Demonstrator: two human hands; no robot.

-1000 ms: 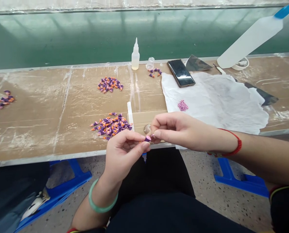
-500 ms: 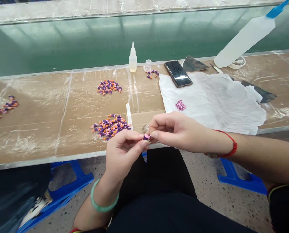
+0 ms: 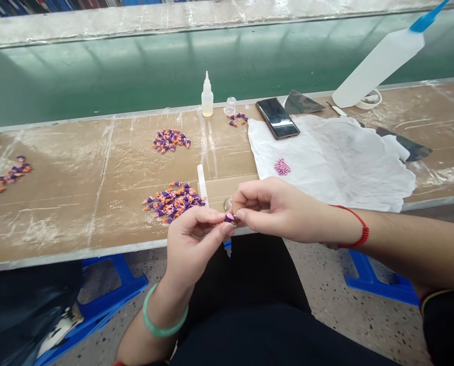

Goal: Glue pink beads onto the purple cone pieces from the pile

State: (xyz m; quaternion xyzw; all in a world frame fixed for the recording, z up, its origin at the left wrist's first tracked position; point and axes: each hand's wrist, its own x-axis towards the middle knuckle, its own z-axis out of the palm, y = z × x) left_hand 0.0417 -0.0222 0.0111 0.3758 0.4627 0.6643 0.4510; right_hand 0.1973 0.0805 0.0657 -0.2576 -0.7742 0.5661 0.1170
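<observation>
Over the table's front edge, my left hand [image 3: 194, 239] pinches a small purple-and-pink figurine piece [image 3: 229, 217] between thumb and forefinger. My right hand [image 3: 270, 211] is closed in a pinch at the right end of that piece; whatever lies between its fingertips is too small to make out. Left of the hands lies a pile of similar purple, pink and orange figurine pieces [image 3: 175, 201]. A small round clear object [image 3: 228, 203] shows partly behind my right fingertips. Tiny pink pieces [image 3: 282, 166] are heaped on a white cloth [image 3: 326, 152].
A white strip [image 3: 201, 183] lies beside the near pile. Farther back are another pile of pieces [image 3: 171, 140], a small dropper bottle [image 3: 207, 96], a clear cap [image 3: 230, 105] and a phone [image 3: 277, 118]. A large bottle [image 3: 379, 68] leans by a tape roll [image 3: 369, 99].
The camera view has shifted slightly, so the table sits a little lower in it. Both hands keep almost the same pose around the small piece.
</observation>
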